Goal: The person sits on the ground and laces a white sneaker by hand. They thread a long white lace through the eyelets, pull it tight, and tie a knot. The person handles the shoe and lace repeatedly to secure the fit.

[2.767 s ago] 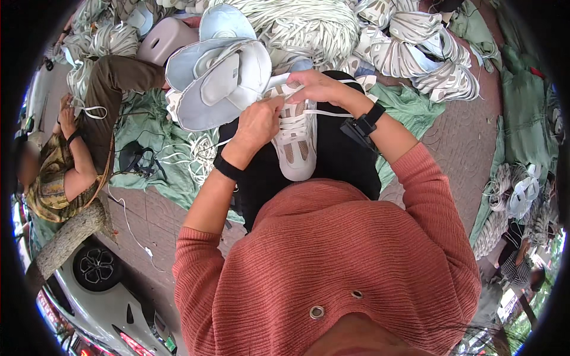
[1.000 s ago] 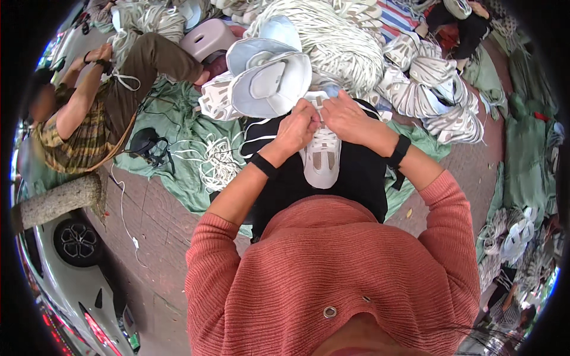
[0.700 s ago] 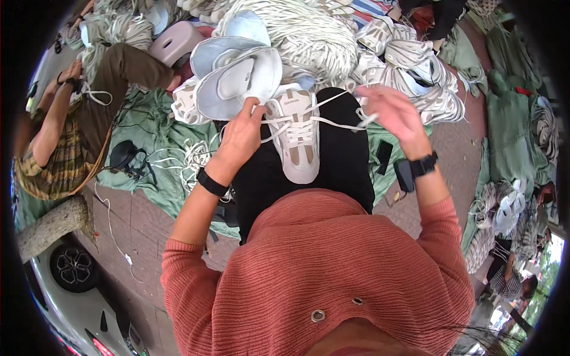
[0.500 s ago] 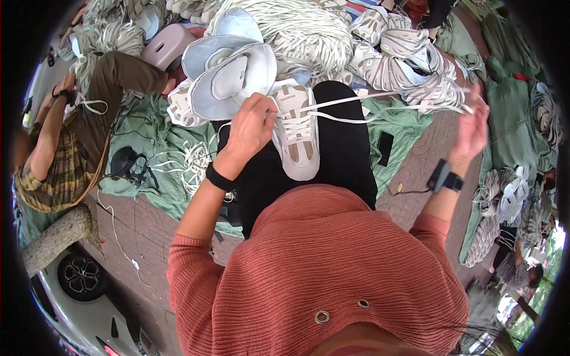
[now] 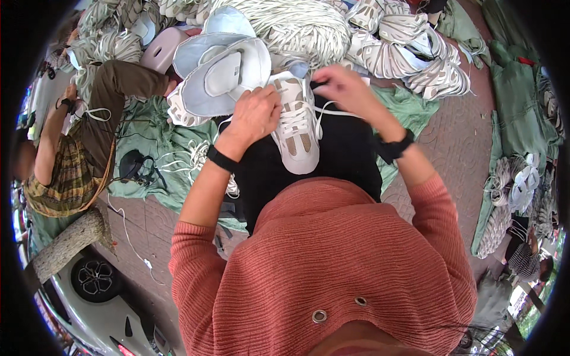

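A beige and white sneaker upper (image 5: 295, 133) lies over my dark trouser legs, its rounded toe pointing toward me. White shoelace (image 5: 295, 118) crosses its front in several rows. My left hand (image 5: 255, 115) is closed on the left edge of the upper, beside the lacing. Near the upper's top right edge is my right hand (image 5: 344, 92), fingers bent and somewhat smeared by motion. A loose white lace runs from the eyelets to below this hand; whether the fingers hold any of it is unclear.
Pale blue-lined uppers (image 5: 225, 71) are piled just beyond my left hand. Bundled laced uppers (image 5: 409, 53) and a large heap of white laces (image 5: 303, 29) lie farther off. A co-worker (image 5: 65, 142) sits at left. A green cloth (image 5: 145, 133) covers part of the paving.
My right hand has come in from the far right to the upper's top edge, and the stretched laces have gone slack. My left hand stays at the upper's left edge.
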The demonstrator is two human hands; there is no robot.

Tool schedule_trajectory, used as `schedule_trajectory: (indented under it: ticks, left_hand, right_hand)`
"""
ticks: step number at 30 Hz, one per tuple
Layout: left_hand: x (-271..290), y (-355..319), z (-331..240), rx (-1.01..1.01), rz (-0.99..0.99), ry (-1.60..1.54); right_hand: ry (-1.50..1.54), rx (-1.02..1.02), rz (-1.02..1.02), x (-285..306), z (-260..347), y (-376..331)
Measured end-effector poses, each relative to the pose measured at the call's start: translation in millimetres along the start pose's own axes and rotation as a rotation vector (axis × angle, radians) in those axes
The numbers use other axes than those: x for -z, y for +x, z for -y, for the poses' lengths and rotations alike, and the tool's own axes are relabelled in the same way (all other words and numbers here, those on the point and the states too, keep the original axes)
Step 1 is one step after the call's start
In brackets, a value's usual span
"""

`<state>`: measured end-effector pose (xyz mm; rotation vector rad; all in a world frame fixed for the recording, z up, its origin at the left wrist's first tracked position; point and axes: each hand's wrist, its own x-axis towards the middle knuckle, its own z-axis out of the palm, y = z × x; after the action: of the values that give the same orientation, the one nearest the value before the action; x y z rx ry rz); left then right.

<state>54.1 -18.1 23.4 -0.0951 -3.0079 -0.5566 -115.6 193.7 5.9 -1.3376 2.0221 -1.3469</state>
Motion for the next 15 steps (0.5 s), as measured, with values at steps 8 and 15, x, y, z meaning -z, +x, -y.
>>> schedule_trajectory:
  ticks: [8, 15]
  left_hand:
    - [-6.2, 3.9, 17.8, 0.191, 0.138, -0.46]
    - [-14.4, -2.0, 7.0, 0.321, -0.002, -0.476]
  right_hand:
    - [-0.525, -0.047, 0.461, -34.9, 30.0, 47.7]
    - [-0.107, -0.285, 0.528, -38.3, 20.0, 62.2]
